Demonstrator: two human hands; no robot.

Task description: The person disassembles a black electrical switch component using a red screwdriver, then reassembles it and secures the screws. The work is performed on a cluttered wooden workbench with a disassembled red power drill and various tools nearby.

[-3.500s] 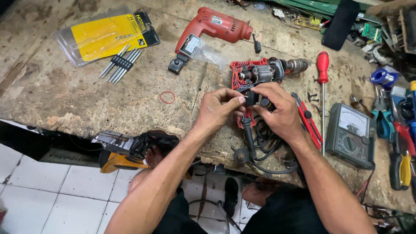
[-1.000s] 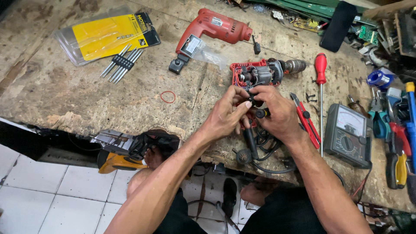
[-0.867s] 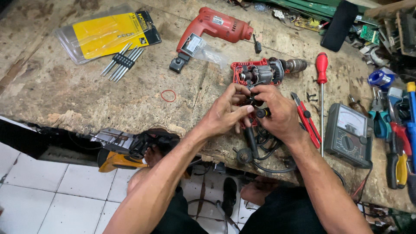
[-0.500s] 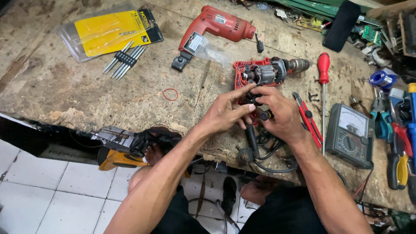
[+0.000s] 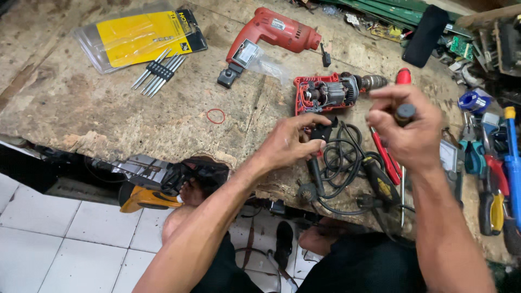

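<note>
**Open drill on the counter, both hands busy over the cord**

Far left on the counter (image 5: 81, 125), a yellow bit pack (image 5: 138, 38) lies flat, a row of bits (image 5: 157, 70) just beside it. Moving right, a red rubber ring (image 5: 215, 115) sits alone, and above it a closed red drill (image 5: 268, 38) rests on its side.

Centre now: the open drill (image 5: 331, 92) lies with its red shell half off, copper windings and grey motor bare, chuck pointing right. Just below it, the left hand (image 5: 293, 144) pinches a small black switch block (image 5: 321, 132) between thumb and fingers, at the head of the black cord (image 5: 342, 163), which coils loosely at the counter's edge.

Further right, the right hand (image 5: 410, 127) is raised and clenched round a tool with a round black handle end (image 5: 405, 113); what its tip looks like I cannot tell, the hand hides it. A red-handled screwdriver (image 5: 402, 76) shows behind that hand, red pliers (image 5: 386, 160) below, and more hand tools (image 5: 496, 179) crowd the far right.

The risks, as I judge them: the cord loops hang near the edge, so a tug could drag the open drill and jar the exposed windings. The switch block is held only by fingertips and could slip into the coil. The raised tool could nick a wire if it comes down off-line.
</note>
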